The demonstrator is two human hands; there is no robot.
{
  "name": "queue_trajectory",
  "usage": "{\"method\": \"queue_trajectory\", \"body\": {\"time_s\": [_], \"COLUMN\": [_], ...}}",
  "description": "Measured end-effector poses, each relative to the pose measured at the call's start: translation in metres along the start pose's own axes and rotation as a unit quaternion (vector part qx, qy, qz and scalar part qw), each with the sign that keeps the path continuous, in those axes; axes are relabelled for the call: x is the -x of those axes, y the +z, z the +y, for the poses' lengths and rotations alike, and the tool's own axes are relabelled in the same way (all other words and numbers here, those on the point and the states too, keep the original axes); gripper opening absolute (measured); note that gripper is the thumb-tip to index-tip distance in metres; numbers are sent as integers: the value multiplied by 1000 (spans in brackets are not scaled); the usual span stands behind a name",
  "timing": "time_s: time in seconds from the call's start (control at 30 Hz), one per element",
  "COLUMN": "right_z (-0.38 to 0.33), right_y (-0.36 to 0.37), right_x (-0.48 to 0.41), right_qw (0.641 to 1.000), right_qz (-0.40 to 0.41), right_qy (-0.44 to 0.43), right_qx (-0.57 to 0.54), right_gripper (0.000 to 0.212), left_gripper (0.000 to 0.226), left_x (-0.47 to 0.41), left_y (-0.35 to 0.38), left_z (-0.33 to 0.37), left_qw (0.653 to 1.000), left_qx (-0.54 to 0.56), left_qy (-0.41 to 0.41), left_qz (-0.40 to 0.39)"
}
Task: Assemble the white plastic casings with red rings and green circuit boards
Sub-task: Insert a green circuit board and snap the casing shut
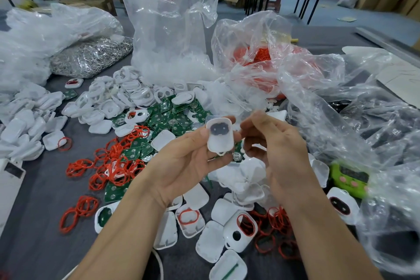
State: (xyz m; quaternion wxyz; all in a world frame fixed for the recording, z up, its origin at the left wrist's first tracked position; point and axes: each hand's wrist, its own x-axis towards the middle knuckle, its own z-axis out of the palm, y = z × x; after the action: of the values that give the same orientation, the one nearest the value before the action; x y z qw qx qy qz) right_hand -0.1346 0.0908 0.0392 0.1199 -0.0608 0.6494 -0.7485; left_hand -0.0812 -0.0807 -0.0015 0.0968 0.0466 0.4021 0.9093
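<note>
Head view looks down on a bench strewn with parts. Far left of the grip lies a heap of loose casings (29, 125), too many to count. Nearer it, red rings (109, 166) sprawl in dozens, and green circuit boards (163, 118) pile up just beyond the fingers, again past counting. The left hand (188, 161) clasps one white casing (220, 137) by its edges, with its two-lobed dark opening facing the camera; no red ring shows in it. The right hand (284, 154) hovers just beside the casing's right edge with curled fingers, but it is too blurred to tell whether they pinch anything. The shell seems to be getting readied for its insert, so the next move likely calls for seating a ring squarely in the opening. Below the grip lie at least two ringed casings (188, 217). Right of it sits one green timer (350, 177).
</note>
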Motion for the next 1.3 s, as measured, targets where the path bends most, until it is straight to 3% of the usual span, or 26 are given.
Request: {"method": "queue_trajectory", "body": {"time_s": [0.13,0.33,0.47,0.57,0.67,0.8,0.87,0.93,1.0,1.13,1.3], "right_z": [4,16,17,16,13,20,27,32,34,38,35], "right_y": [0,5,3,-4,-14,-16,-8,0,2,0,-7], "right_x": [0,1,-2,-6,-12,-14,-12,-12,-16,-20,-16], "right_qw": [999,973,984,985,983,897,847,780,750,761,849], "right_qz": [-35,-57,-67,-23,45,5,-35,-42,-42,-46,-17], "right_qy": [-14,-103,-78,-90,-95,-110,-96,-116,-121,-110,-130], "right_qx": [25,198,143,144,151,429,522,614,649,638,511], "right_gripper": [21,17,21,26,6,17,11,20,21,18,27], "left_gripper": [57,56,61,57,50,54,54,55,50,35,29], "left_x": [-1,-3,-4,-3,1,5,5,5,4,3,0], "left_y": [1,-4,-4,-4,-8,-14,-14,-12,-10,-7,-5], "left_z": [0,-5,-5,-1,8,16,16,15,13,11,7], "left_qw": [1000,999,999,1000,995,984,983,984,985,990,992], "left_qx": [-14,-47,-48,-9,83,133,132,128,125,82,27], "left_qy": [1,-8,-7,8,52,101,105,98,87,65,49], "left_qz": [6,9,23,21,37,66,72,76,77,95,109]}}
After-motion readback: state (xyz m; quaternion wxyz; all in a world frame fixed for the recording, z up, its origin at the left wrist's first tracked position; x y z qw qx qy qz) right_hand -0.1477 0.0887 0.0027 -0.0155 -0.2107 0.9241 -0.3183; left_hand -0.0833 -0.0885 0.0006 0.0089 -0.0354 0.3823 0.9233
